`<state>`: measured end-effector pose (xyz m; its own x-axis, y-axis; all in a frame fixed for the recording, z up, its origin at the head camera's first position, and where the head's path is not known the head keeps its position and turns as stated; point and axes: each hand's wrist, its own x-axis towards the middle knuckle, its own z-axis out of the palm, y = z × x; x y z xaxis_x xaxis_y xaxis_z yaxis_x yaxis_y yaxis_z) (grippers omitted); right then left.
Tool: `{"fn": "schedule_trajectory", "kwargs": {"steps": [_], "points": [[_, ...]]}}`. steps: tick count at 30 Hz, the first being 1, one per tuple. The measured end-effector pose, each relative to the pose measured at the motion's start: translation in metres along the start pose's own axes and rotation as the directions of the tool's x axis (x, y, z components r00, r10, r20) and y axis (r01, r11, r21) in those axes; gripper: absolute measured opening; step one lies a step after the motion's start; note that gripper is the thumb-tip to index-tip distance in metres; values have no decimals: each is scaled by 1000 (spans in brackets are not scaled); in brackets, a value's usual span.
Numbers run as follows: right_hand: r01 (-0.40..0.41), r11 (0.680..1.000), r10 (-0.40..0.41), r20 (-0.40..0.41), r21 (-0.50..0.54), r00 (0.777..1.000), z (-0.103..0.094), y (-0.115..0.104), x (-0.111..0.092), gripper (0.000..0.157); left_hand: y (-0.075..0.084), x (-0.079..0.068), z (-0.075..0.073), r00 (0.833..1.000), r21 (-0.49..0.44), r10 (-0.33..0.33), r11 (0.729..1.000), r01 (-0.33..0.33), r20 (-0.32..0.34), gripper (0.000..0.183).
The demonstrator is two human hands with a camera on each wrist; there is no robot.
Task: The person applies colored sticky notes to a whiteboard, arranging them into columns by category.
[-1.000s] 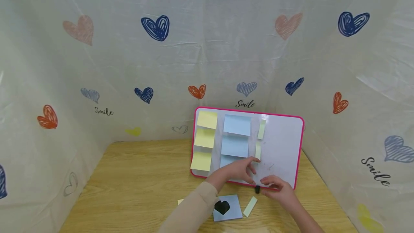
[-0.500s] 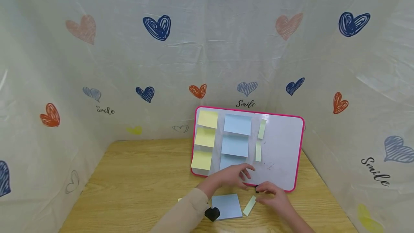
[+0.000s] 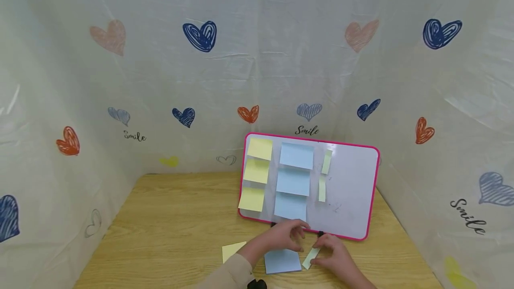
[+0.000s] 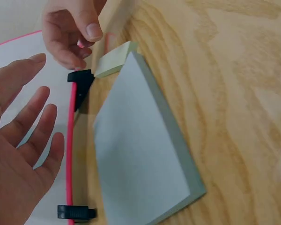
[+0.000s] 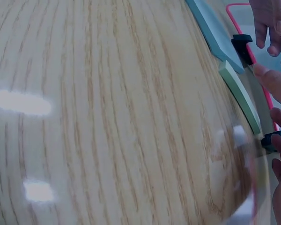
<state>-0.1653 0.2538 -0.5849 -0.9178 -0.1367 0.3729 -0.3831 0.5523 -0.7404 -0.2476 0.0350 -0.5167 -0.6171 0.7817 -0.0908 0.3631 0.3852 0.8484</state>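
Observation:
My left hand [image 3: 284, 234] hovers above the blue sticky-note pad [image 3: 283, 264], its fingers relaxed and bent with nothing between them. In the left wrist view its fingers spread in front of the whiteboard [image 3: 353, 191], beside the blue pad. My right hand [image 3: 336, 257] is at the thin pale-green sticky-strip pad [image 3: 308, 261], thumb and fingers overlapping its upper end in the head view. The right wrist view shows that green pad [image 5: 241, 96] lying on the table, with the loosely bent fingers just beyond it. Two pale-green strips [image 3: 322, 190] hang on the whiteboard.
The pink-framed board leans upright, bearing columns of yellow notes [image 3: 256, 171] and blue notes [image 3: 293, 181]. Black feet [image 3: 320, 234] stick out at its lower edge. A yellow sticky-note pad [image 3: 232, 250] lies left on the wooden table [image 3: 172, 217]. A heart-printed curtain [image 3: 225, 79] surrounds everything.
Both hands have drawn back from the board's lower part toward the table. The right hand came down to the green pad; the left arm moved nearer, uncovering the lowest blue note and the yellow pad.

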Motion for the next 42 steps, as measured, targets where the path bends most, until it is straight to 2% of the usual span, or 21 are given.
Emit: {"fn": "schedule_trajectory", "kwargs": {"steps": [5, 7, 10, 15, 19, 21, 28, 33, 39, 42], "points": [[108, 988, -110, -9, -110, 994, 4, 7, 0, 41, -15, -5, 16, 999, 11, 17, 1000, -16, -38, 53], [128, 980, -132, -17, -151, 991, 6, 9, -1, 43, -20, -7, 21, 998, 26, 20, 999, -18, -56, 51], [95, 976, -101, -23, -197, 995, 9, 11, -2, 44, -25, -10, 28, 996, 60, 27, 998, -21, -89, 49], [14, 968, -21, -26, -251, 999, 14, 12, -5, 46, -32, -9, 37, 986, 194, 74, 980, -43, -153, 46], [9, 961, -18, -30, -277, 999, 17, 13, -6, 48, -35, -8, 42, 979, 273, 105, 960, -55, -172, 46], [19, 958, -29, -32, -287, 999, 18, 13, -6, 48, -36, -8, 44, 980, 295, 96, 955, -41, -176, 47], [14, 962, -18, -14, -272, 1000, 18, 16, -5, 45, -34, -10, 45, 981, 328, 61, 945, 3, -185, 44], [24, 966, -27, -8, -256, 1000, 19, 17, -3, 42, -36, -11, 47, 975, 354, 58, 935, 22, -214, 43], [72, 970, -87, -55, -231, 995, 19, 16, -2, 41, -34, -12, 50, 968, 383, 62, 923, 37, -243, 39], [71, 978, -86, -70, -197, 994, 18, 15, -2, 40, -30, -12, 51, 966, 379, 48, 924, 54, -254, 38]]}}
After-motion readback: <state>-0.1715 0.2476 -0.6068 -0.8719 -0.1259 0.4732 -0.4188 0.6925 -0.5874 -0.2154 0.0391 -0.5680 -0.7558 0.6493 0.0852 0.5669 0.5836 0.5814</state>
